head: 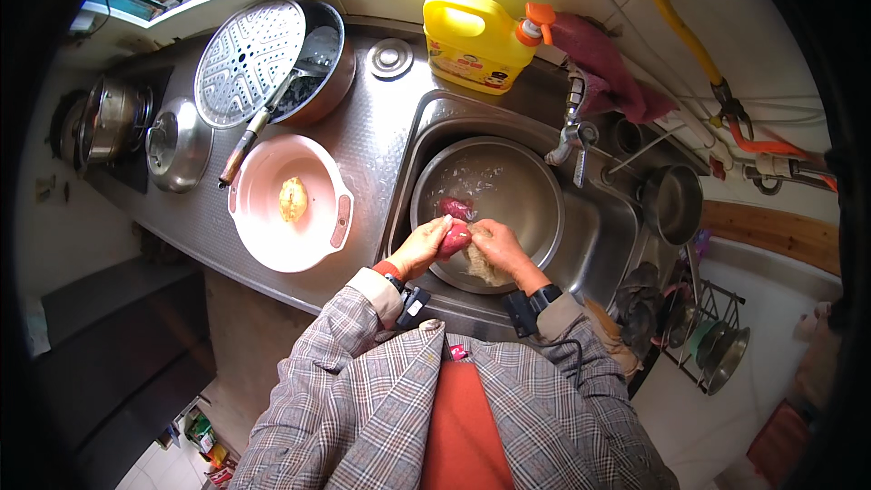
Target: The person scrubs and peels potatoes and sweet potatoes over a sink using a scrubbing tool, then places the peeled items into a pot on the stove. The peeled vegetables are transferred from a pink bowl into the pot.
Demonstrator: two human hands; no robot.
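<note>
My left hand [423, 245] grips a red-skinned tuber [454, 241], perhaps a sweet potato, above a steel basin [537, 218]. Beside it, my right hand [502, 249] is closed on a tan scrubbing cloth [480, 268], which hangs down over the basin and meets the tuber near my fingertips. A second red tuber [456, 208] lies in the basin just beyond my left hand, with water and froth about it. The basin stands in a stainless steel sink [599, 231]. To the left, a pink two-handled bowl [272, 245] holds one yellowish tuber [293, 200].
A perforated steamer plate [248, 58] and a wooden-handled utensil [246, 146] rest on a large pot [343, 75]. Behind the sink are a yellow jug [476, 47] and a faucet [575, 129]. A small pan [672, 204] sits at right; a steel lid [178, 150] lies at left.
</note>
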